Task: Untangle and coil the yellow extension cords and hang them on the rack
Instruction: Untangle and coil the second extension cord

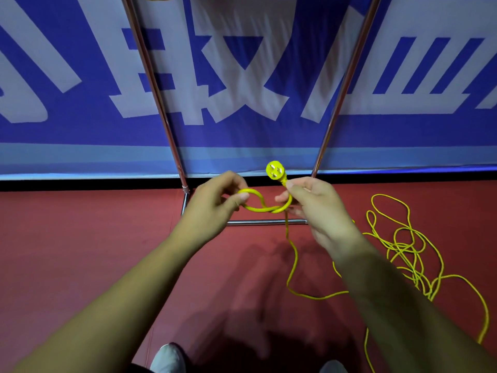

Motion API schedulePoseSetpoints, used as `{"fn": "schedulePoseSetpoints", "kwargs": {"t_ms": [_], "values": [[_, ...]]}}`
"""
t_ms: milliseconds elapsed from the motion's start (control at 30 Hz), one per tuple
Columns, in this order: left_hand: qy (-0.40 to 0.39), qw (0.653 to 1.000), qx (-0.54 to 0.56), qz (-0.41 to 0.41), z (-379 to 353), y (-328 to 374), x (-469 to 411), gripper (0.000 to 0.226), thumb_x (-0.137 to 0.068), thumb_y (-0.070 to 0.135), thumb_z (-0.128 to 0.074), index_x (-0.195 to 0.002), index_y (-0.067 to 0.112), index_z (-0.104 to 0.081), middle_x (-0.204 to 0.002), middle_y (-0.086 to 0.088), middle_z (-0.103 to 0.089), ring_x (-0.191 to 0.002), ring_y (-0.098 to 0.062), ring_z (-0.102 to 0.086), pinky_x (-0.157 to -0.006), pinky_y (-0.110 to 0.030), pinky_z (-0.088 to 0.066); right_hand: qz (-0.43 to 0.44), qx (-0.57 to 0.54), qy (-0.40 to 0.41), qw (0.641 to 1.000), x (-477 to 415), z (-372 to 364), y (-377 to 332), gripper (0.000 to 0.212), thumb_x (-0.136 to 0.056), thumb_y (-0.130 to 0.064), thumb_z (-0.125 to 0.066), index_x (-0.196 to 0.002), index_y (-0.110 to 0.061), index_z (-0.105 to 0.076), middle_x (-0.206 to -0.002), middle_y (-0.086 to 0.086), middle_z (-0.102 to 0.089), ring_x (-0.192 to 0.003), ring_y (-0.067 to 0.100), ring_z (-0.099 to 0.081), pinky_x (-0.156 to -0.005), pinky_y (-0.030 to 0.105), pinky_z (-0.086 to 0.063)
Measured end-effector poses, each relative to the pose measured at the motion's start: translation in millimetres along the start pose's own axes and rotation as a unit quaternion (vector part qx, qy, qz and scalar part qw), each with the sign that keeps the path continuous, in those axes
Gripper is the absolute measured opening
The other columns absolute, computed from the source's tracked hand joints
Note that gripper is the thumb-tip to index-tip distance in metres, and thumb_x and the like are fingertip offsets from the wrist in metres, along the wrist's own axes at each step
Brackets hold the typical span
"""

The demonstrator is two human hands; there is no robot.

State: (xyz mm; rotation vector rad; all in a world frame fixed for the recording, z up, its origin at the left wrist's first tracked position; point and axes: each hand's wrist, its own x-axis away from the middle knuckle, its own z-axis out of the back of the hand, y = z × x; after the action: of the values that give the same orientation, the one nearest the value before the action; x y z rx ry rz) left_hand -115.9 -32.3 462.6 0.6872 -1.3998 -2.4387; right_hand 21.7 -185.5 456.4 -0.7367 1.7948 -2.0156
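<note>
a blue and white banner (pixel 67 125) fills the wall behind, above a red floor (pixel 80 251). the rack (pixel 150 84) stands in front of it, its two shiny poles slanting down to a base bar on the floor. the left hand (pixel 215 200) is held out just right of the left pole, its fingers (pixel 231 179) curled and its thumb pinching a small loop of the yellow cord (pixel 255 208). the loop crosses over itself between the two hands. the plug (pixel 274 170) sticks up just beyond, metal prongs showing. the right hand (pixel 314 208) has its fingers clamped on the cord right below the plug. from the crossing the cord hangs to the floor and runs right into a loose tangle (pixel 406 254) beside the right arm. a grey shoe (pixel 168 359) shows at the bottom edge.
</note>
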Motion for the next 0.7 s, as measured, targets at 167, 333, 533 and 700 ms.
{"fn": "schedulePoseSetpoints", "kwargs": {"t_ms": [167,333,533,700], "values": [[0.068,0.935,0.288,0.194,3,9,-4,0.011,-0.100,0.002,-0.051,-0.089,0.004,-0.054,-0.073,-0.010,-0.062,-0.064,-0.018,-0.069,-0.060,-0.025,-0.057,-0.097,-0.050,-0.120,0.987,0,-1,6,0.016,-0.100,-0.023,-0.052,-0.096,-0.011,-0.062,-0.091,0.013,-0.076,-0.086,0.023,-0.071,-0.090,0.037,-0.048],[0.129,0.865,0.406,0.266,5,6,-4,0.010,-0.098,-0.003,-0.051,-0.093,0.003,-0.057,-0.073,-0.007,-0.065,-0.067,-0.016,-0.070,-0.068,-0.028,-0.061,-0.154,-0.018,-0.247,0.956,9,-12,12,0.033,-0.100,-0.042,-0.048,-0.108,-0.014,-0.063,-0.096,0.020,-0.073,-0.092,0.030,-0.071,-0.088,0.036,-0.050],[0.025,0.960,0.204,0.189,15,-4,0,0.015,-0.093,0.020,-0.067,-0.105,0.012,-0.071,-0.085,-0.005,-0.064,-0.077,-0.013,-0.061,-0.077,-0.021,-0.053,-0.088,0.007,-0.230,0.969,6,-10,16,0.021,-0.098,-0.015,-0.056,-0.091,0.003,-0.063,-0.079,0.011,-0.061,-0.049,0.009,-0.038,-0.049,0.023,-0.026],[-0.058,0.990,-0.102,0.076,15,-20,4,0.024,-0.078,0.050,-0.076,-0.095,0.036,-0.065,-0.109,0.001,-0.051,-0.105,-0.007,-0.051,-0.089,-0.021,-0.044,-0.081,0.026,-0.222,0.971,3,-6,14,0.016,-0.096,-0.010,-0.058,-0.087,-0.001,-0.066,-0.063,0.004,-0.049,-0.041,0.006,-0.025,-0.041,0.019,-0.016]]}}
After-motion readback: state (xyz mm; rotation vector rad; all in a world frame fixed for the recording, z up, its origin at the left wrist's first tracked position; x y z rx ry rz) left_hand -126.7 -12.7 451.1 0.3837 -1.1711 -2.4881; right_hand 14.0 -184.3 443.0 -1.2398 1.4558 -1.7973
